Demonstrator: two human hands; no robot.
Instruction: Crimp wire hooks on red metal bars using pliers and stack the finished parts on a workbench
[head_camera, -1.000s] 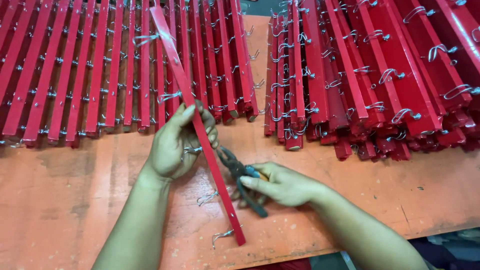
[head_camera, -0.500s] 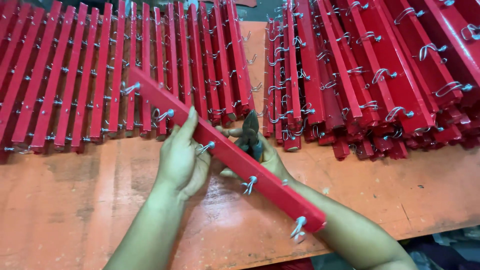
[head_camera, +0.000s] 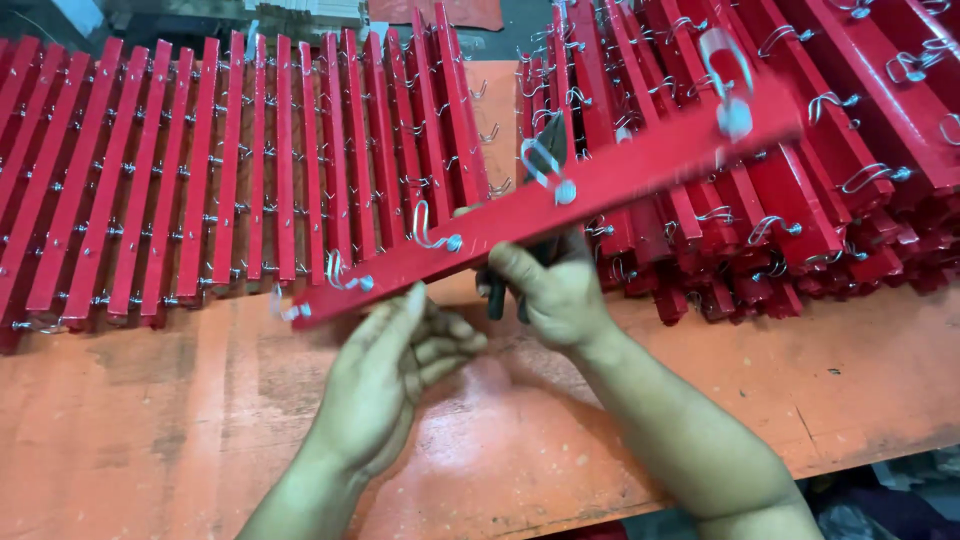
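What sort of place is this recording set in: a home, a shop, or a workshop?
Most likely a small workshop or factory bench. Many identical red slats with wire hooks lie in rows, more are stacked in a pile, the orange worktop is worn, and the right hand grips pliers.

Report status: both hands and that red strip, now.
Left hand open, fingers just under long red wooden strip with wire hooks. Right hand gripping dark pliers behind the raised, tilted strip. Stacked red strips lie beyond.

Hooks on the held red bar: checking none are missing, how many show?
5 on the bar: left end, next, middle, above the right hand, blurred right end. None seem hidden.
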